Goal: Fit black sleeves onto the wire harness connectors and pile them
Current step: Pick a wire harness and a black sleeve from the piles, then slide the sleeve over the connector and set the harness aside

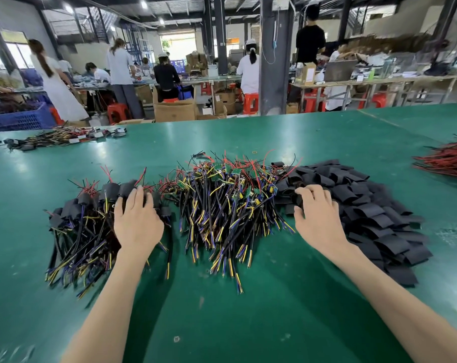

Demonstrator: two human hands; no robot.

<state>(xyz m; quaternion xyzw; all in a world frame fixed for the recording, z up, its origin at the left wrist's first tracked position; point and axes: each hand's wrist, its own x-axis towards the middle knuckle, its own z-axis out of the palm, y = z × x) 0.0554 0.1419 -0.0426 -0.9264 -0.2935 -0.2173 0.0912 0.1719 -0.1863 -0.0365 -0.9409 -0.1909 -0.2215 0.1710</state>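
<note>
Stretched forward, left hand (pixel 138 222) rests flat, fingers released, on sleeved harnesses (pixel 83 221); right hand (pixel 319 218) clutches black sleeves (pixel 366 197).

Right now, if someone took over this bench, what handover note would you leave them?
Left hand lies flat on the sleeved harness pile, at the left of the table.
Right hand has its fingers curled into the loose sleeve pile at the right; a grip cannot be confirmed.
The bare harness pile sits between them.
Done: the left pile. Left: the middle pile.
</note>
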